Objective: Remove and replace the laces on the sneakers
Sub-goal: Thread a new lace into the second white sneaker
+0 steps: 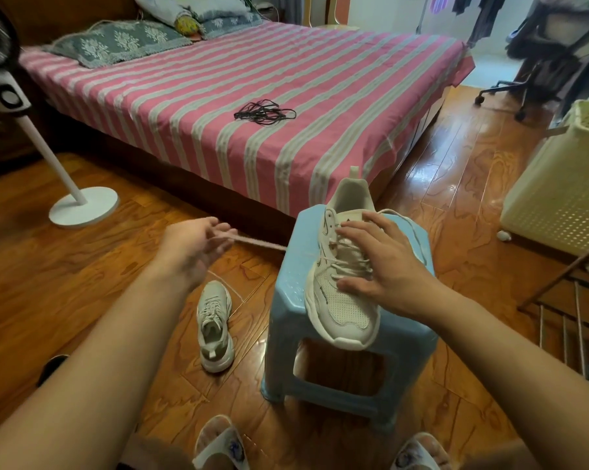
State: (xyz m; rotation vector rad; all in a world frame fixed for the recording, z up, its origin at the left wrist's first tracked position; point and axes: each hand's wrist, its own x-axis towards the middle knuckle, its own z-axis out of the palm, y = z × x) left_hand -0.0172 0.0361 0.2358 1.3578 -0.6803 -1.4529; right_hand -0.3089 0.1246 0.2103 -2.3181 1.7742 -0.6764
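Far left: white pedestal fan (pixel 70 184), head cropped by the frame edge, round base flat on the glossy wooden plank floor (pixel 123 259). Behind it a low bed under a pink-and-grey striped sheet (pixel 218 96); on the sheet, well apart from everything else, a loose tangle of black laces (pixel 265 112). Left hand (pixel 193 247) out over the floor, palm turned up, fingers curled round a pale flat lace (pixel 252 241) drawn taut toward the stool; motion blur hides exactly which fingers pinch it. Below that hand, a second beige mesh sneaker (pixel 215 329) lies on the floor, heel toward the viewer, laced, a thin lace end trailing off its top. Clear floor between it and the fan base. Centre: light-blue plastic stool (pixel 340 340), with the beige chunky sneaker (pixel 344 283) lying across its seat, toe overhanging the near edge, heel toward the bed. Right hand (pixel 384 262) spread flat over the laced vamp, fingers straight, pressing down and covering most of the eyelets; how many rows remain threaded cannot be told. Right: cream perforated laundry basket (pixel 557 184), partly cropped, and a metal drying rack (pixel 571 310) crowding the floor beside the stool. Bottom edge: two patterned slippers (pixel 223 442), cut off.
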